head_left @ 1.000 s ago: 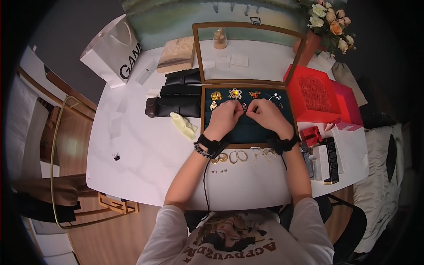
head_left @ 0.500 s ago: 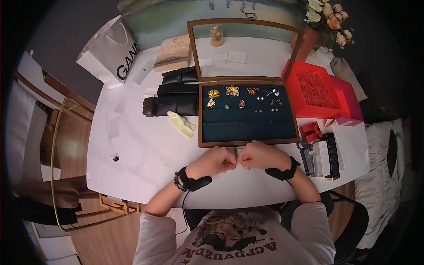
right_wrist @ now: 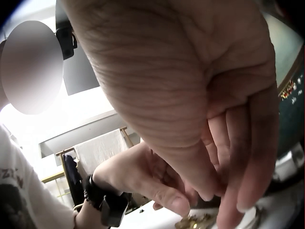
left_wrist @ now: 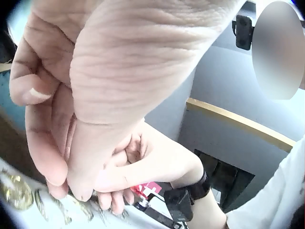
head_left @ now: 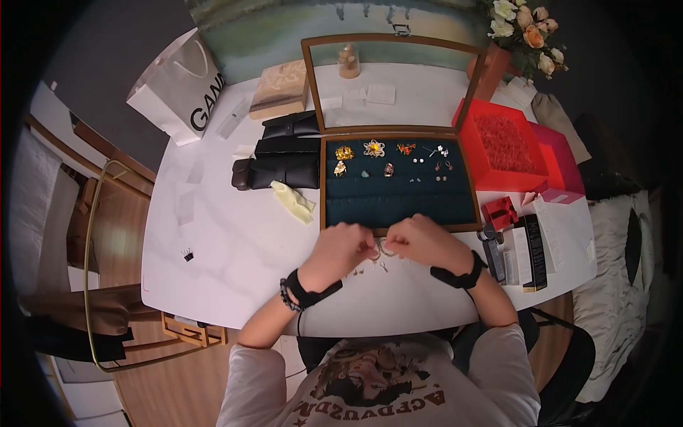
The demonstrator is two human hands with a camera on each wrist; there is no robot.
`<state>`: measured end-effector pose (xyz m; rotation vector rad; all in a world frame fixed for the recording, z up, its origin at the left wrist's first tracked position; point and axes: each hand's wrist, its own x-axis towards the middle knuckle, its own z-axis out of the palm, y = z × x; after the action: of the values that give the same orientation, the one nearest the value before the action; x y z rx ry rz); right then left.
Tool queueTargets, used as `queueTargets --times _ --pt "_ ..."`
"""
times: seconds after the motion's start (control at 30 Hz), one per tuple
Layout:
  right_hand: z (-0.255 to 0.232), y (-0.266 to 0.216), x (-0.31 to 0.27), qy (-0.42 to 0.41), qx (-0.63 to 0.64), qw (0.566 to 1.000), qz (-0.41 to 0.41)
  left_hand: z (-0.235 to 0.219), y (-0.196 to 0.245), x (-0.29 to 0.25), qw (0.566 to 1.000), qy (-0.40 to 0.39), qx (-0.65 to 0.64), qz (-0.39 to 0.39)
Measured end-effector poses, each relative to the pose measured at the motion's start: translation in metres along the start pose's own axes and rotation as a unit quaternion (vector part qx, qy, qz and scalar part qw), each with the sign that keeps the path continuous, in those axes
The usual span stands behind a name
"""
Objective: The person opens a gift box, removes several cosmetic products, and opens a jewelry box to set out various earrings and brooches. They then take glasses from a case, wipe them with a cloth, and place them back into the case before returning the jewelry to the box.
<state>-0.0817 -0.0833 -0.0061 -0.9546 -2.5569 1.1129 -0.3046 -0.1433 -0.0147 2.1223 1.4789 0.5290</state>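
Observation:
Just in front of an open wooden jewellery tray [head_left: 398, 206] lined in dark green, both hands meet over gold hoop earrings [head_left: 380, 250] lying on the white table [head_left: 235, 242]. My left hand [head_left: 346, 245] has thumb and fingers curled together at the earrings [left_wrist: 14, 191], and the left wrist view shows its tips [left_wrist: 64, 183] down at the tabletop. My right hand [head_left: 420, 242] mirrors it, thumb and fingertips [right_wrist: 221, 200] closed just above a gold earring [right_wrist: 195, 222]. Brooches and small earrings [head_left: 373, 149] sit in the tray's top rows.
Black pouches [head_left: 284, 167] and a yellow cloth [head_left: 295, 201] lie left of the tray. An open red box [head_left: 505, 146], a small red gift box [head_left: 501, 212] and black cartons [head_left: 530, 252] stand to the right. A white bag [head_left: 181, 85] and flowers [head_left: 530, 32] are at the back.
Both hands left the tray's top rows and drew back to the table's near edge. They have since shifted slightly forward onto the loose earrings in front of the tray.

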Motion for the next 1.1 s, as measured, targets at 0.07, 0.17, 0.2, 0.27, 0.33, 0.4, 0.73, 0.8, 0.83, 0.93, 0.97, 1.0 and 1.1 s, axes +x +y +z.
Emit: queueTargets --times 0.07,0.17,0.2,0.27,0.33,0.4,0.73,0.8,0.83,0.93,0.97,1.0,1.1 --pt "-0.024 0.000 0.007 0.025 0.062 0.996 0.057 -0.015 0.001 0.020 0.999 0.042 0.005 0.012" --pt "-0.050 0.016 0.030 0.108 0.089 0.986 0.088 -0.018 -0.011 0.062 0.995 0.086 -0.045 0.020" --pt "-0.057 0.026 0.039 0.108 0.087 0.987 0.086 -0.017 -0.014 0.077 0.995 0.089 -0.044 0.021" --pt "-0.062 0.052 0.053 0.202 0.024 0.974 0.102 -0.010 -0.018 0.104 0.988 0.146 -0.040 0.008" --pt "-0.063 0.075 0.051 0.225 -0.043 0.968 0.100 0.006 -0.027 0.120 0.989 0.141 -0.038 0.010" --pt "-0.066 0.085 0.046 0.234 -0.102 0.957 0.138 0.011 -0.016 0.128 0.994 0.101 -0.037 -0.019" --pt "-0.058 0.107 0.047 0.193 -0.072 0.974 0.096 0.066 -0.022 0.170 0.990 0.135 0.033 0.033" --pt "-0.053 0.108 0.049 0.202 -0.109 0.969 0.090 0.065 -0.020 0.171 0.989 0.136 0.047 0.033" --pt "-0.051 0.109 0.048 0.200 -0.105 0.970 0.091 0.065 -0.020 0.170 0.988 0.139 0.060 0.032" --pt "-0.051 0.103 0.043 0.202 -0.142 0.963 0.112 0.064 -0.021 0.169 0.986 0.147 0.072 0.040" --pt "-0.051 0.102 0.042 0.194 -0.152 0.962 0.115 0.059 -0.018 0.165 0.986 0.146 0.073 0.038" --pt "-0.052 0.102 0.041 0.187 -0.163 0.962 0.117 0.054 -0.016 0.162 0.988 0.144 0.041 0.035" --pt "-0.053 0.101 0.039 0.184 -0.171 0.960 0.121 0.030 -0.007 0.141 0.994 0.103 -0.019 0.031"
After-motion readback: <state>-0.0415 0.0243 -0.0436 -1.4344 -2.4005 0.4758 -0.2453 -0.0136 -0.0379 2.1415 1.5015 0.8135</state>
